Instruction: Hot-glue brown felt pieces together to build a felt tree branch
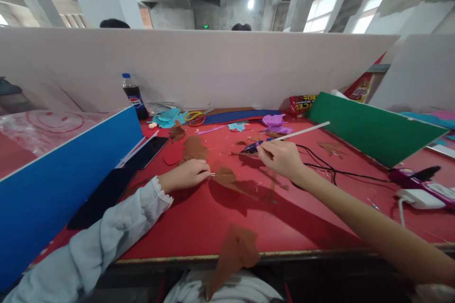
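Brown paper piece [227, 177] lies flat on the red table [199, 222], pinched at its near edge by the fingers of the left hand [188, 173]. The right hand [282, 157] is closed around a purple glue gun [254, 147] carrying a white glue stick [302, 131]; its nozzle points down-left, just beyond the piece. For a clean bond, judged from this layout: keep the left fingertips clear of the nozzle, pin the paper flat, and mind the black cord [327, 168] trailing right. More brown scraps [195, 147] lie near.
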Demonstrator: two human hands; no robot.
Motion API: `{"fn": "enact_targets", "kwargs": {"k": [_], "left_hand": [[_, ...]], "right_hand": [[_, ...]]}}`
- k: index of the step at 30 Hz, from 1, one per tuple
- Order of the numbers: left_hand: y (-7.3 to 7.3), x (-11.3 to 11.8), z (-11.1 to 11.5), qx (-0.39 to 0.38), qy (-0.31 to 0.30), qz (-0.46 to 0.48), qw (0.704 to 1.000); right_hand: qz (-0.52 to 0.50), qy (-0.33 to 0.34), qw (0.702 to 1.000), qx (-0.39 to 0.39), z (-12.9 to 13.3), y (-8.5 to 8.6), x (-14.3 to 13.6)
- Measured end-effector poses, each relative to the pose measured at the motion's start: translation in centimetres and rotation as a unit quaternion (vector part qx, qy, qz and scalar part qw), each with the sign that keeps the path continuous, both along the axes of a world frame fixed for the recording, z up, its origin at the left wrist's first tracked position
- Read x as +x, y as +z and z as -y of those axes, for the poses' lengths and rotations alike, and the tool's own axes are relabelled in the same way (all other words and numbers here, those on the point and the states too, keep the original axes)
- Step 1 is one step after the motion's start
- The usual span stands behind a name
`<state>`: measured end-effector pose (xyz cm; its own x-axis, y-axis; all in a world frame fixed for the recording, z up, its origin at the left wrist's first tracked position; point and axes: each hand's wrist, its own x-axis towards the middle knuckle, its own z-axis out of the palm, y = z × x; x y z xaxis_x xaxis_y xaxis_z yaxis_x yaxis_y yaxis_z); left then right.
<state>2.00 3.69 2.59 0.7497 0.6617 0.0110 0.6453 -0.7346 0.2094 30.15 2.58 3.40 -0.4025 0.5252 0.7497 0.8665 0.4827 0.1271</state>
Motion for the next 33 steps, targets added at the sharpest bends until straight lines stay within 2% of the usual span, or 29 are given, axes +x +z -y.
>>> {"fn": "enact_targets", "kwargs": {"k": [5, 10, 15, 17, 20, 23, 25, 28, 30, 33], "left_hand": [[0.3, 0.1, 0.1, -0.024, 0.013, 0.014, 1.000], [0.4, 0.1, 0.2, -0.004, 0.004, 0.022, 1.000], [1.4, -0.9, -0.1, -0.032, -0.007, 0.065, 0.997], [2.0, -1.9, -0.5, -0.040, 0.032, 0.097, 0.994], [2.7, -3.5, -1.3, -0.029, 0.123, 0.151, 0.980], [2.7, -4.6, -1.9, -0.050, 0.157, 0.196, 0.967], [2.2, -4.7, -2.0, -0.097, 0.138, 0.195, 0.966], [1.3, -4.3, -1.8, -0.152, 0.078, 0.124, 0.977], [1.0, -3.9, -1.6, -0.144, 0.060, 0.093, 0.983], [0.9, -3.4, -1.4, -0.142, 0.060, 0.109, 0.982]], "right_hand": [[0.004, 0.009, 1.000, -0.007, 0.0, -0.2, -0.1], [0.013, 0.010, 1.000, -0.006, 0.0, -0.2, -0.1], [0.028, 0.008, 1.000, -0.008, 0.0, -0.2, -0.1], [0.031, 0.006, 0.999, -0.009, 0.0, -0.2, -0.1], [0.031, 0.007, 0.999, -0.006, 0.0, -0.3, -0.2], [0.033, 0.014, 0.999, -0.002, -0.1, -0.3, -0.3], [0.037, 0.018, 0.999, 0.002, -0.1, -0.4, -0.4], [0.041, 0.024, 0.999, 0.006, -0.1, -0.5, -0.4], [0.043, 0.024, 0.999, 0.005, -0.2, -0.5, -0.3], [0.043, 0.018, 0.999, 0.007, -0.2, -0.6, 0.0]]}}
